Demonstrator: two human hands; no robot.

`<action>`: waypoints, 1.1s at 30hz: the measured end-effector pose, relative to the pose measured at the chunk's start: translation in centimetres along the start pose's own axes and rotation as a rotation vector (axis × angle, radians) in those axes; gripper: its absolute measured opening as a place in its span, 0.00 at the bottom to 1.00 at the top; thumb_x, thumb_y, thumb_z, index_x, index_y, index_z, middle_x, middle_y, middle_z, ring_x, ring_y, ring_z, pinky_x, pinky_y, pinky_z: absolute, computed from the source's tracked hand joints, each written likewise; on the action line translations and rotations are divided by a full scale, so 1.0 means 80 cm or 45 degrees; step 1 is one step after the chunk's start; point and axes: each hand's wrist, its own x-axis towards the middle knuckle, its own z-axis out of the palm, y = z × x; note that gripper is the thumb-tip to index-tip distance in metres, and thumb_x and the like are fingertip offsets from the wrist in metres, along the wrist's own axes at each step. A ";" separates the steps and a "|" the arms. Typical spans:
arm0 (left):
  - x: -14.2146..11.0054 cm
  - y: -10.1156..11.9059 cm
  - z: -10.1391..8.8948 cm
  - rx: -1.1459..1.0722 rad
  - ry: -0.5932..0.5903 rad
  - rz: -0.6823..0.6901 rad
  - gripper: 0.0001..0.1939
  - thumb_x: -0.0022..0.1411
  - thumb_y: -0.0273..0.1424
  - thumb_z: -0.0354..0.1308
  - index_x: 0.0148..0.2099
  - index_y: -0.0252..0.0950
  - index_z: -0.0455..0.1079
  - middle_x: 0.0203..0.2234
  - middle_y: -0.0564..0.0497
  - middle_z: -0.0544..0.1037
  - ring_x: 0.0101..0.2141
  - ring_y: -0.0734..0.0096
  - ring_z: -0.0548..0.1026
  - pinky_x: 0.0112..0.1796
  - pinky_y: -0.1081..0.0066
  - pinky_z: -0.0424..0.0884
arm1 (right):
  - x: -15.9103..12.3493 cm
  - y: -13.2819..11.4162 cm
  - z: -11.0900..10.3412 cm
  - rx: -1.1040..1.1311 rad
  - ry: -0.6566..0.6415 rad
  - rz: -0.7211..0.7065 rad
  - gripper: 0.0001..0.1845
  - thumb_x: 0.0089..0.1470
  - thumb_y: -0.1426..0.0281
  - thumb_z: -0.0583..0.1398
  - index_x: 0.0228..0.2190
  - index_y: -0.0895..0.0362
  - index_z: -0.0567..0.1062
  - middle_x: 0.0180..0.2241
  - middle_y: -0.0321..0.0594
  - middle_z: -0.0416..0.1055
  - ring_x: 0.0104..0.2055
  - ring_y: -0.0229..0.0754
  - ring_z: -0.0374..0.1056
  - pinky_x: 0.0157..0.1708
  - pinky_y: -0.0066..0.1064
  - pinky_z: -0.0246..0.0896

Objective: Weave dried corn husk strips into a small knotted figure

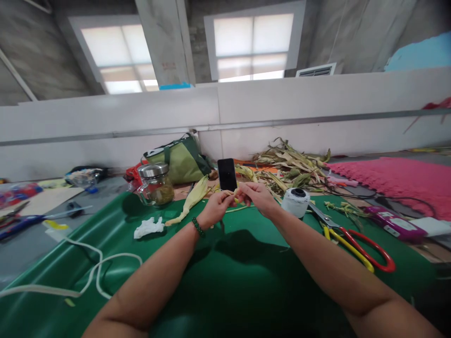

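Note:
My left hand (215, 208) and my right hand (260, 196) meet above the green mat (225, 291), fingertips pinched close together. Between them is a small pale-yellow strip of corn husk (237, 199), mostly covered by the fingers. Just beyond stands a black-screened phone (227, 173). Left of my left hand lies a pale corn husk (193, 197) with a narrow tail, and a crumpled white tissue (149, 228). A spool of white thread (296, 203) stands close to my right forearm.
Scissors with red and yellow handles (366, 249) lie on the right beside a purple packet (394, 224). Dried husks (292, 162) are heaped at the back. A glass jar (157, 188), a green bag (186, 162) and a white cable (95, 267) are on the left.

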 end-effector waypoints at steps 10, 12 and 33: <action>0.000 0.011 -0.006 -0.172 -0.020 -0.099 0.20 0.50 0.47 0.62 0.25 0.33 0.69 0.20 0.53 0.71 0.26 0.73 0.68 0.32 0.72 0.65 | 0.004 0.021 0.004 -0.324 0.022 -0.314 0.15 0.46 0.59 0.63 0.30 0.59 0.77 0.24 0.37 0.71 0.25 0.36 0.63 0.27 0.28 0.58; -0.001 0.011 -0.007 -0.206 -0.070 -0.167 0.21 0.49 0.48 0.63 0.25 0.33 0.69 0.19 0.54 0.70 0.25 0.75 0.66 0.30 0.73 0.63 | 0.002 0.022 0.004 -0.409 0.038 -0.408 0.12 0.48 0.61 0.62 0.27 0.58 0.77 0.25 0.39 0.72 0.28 0.37 0.65 0.29 0.29 0.58; -0.003 -0.004 -0.005 -0.497 -0.178 -0.268 0.22 0.47 0.47 0.65 0.34 0.32 0.73 0.24 0.51 0.76 0.30 0.71 0.72 0.36 0.71 0.65 | 0.004 0.017 -0.004 -0.445 0.022 -0.397 0.14 0.50 0.60 0.59 0.21 0.57 0.72 0.19 0.34 0.66 0.22 0.34 0.58 0.23 0.27 0.53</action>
